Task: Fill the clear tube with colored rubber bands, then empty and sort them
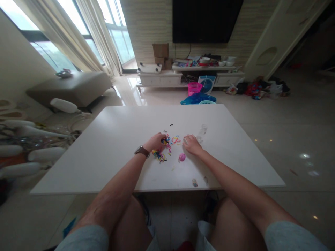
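Small colourful elastic hair bands [159, 156] lie in a loose heap on the white table [117, 139]. My left hand [156, 141], with a watch on its wrist, is curled over the heap's upper part, its fingers closed around some bands. To the right, my right hand [192, 144] is bent around something clear, which looks like a small plastic container [185, 140] mostly hidden by the fingers. Another clear plastic piece [202, 130] lies just beyond that hand. Between the hands and nearer to me sits a round pink lid-like piece [182, 157].
Stray bands, including a black one [171, 124], lie around the heap. Two small sticker-like scraps [195, 182] are by the near edge. Past the far edge are a blue bag [197, 98] and a pink basket [194, 88]. White-armed lamp parts [47, 153] stand left.
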The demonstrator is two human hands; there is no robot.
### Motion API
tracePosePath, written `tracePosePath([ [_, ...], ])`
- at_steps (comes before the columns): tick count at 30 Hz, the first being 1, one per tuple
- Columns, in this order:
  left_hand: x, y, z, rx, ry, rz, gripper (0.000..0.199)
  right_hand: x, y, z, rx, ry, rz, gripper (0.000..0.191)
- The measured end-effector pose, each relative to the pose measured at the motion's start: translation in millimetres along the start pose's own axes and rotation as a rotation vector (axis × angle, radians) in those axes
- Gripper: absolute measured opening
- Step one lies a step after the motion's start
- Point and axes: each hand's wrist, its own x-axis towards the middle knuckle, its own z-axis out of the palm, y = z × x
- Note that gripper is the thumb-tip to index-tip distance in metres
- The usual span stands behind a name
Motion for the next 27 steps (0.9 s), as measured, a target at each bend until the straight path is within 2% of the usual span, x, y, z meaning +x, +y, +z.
tracePosePath([
  [3, -2, -1, -8.1, -0.037, 0.081, 0.003, 0.034, 3, 0, 8, -0.031, 0.010, 0.091, 0.042],
  [5, -4, -1, -11.8, -0.060, 0.123, 0.011, 0.033, 5, -2, 11, 0.002, 0.034, 0.091, 0.040],
  [11, -8, -3, -13.2, -0.075, 0.143, 0.010, 0.037, 14, -13, 14, 0.123, 0.030, -0.064, 0.033],
  [15, -8, -6, -13.1, -0.071, 0.140, -0.003, 0.038, 14, -27, 9, 0.226, 0.018, -0.176, 0.027],
  [18, -8, -6, -14.3, -0.088, 0.138, -0.019, 0.038, 15, -36, 2, 0.308, 0.065, -0.251, 0.021],
  [21, -9, -5, -14.9, -0.112, 0.138, -0.028, 0.036, 18, -38, 1, 0.264, 0.136, -0.137, 0.022],
  [24, -9, -6, -14.2, -0.109, 0.138, -0.034, 0.036, 20, -35, 6, 0.218, 0.081, -0.019, 0.030],
  [27, -9, -7, -12.8, -0.090, 0.145, -0.033, 0.035, 18, -36, 12, 0.234, 0.001, -0.069, 0.032],
])
